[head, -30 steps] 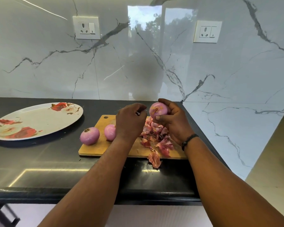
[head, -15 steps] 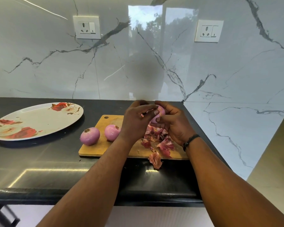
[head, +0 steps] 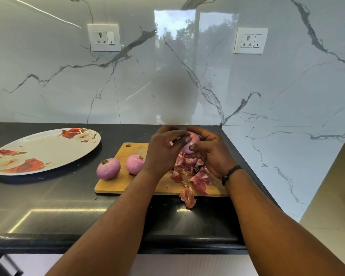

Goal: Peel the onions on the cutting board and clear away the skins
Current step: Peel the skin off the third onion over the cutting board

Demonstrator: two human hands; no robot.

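A pale purple onion point(head: 191, 144) is held above the wooden cutting board point(head: 116, 186). My right hand point(head: 211, 154) grips it from the right and below. My left hand point(head: 163, 150) curls over it from the left, thumb and fingers pinching at its top. Two peeled onions lie to the left: one point(head: 108, 169) at the board's left edge, one point(head: 135, 164) on the board, partly behind my left wrist. A heap of reddish onion skins point(head: 191, 172) lies on the board under my hands. One skin piece point(head: 187, 197) hangs over the board's front edge onto the counter.
A large oval plate with red flowers point(head: 42, 152) sits on the black counter point(head: 48, 206) to the left of the board. A marble wall with two sockets stands behind. The counter ends at a marble side wall just right of the board.
My left hand has come in from beside the onion and closed over its top. Both hands and the onion stay above the skin heap.
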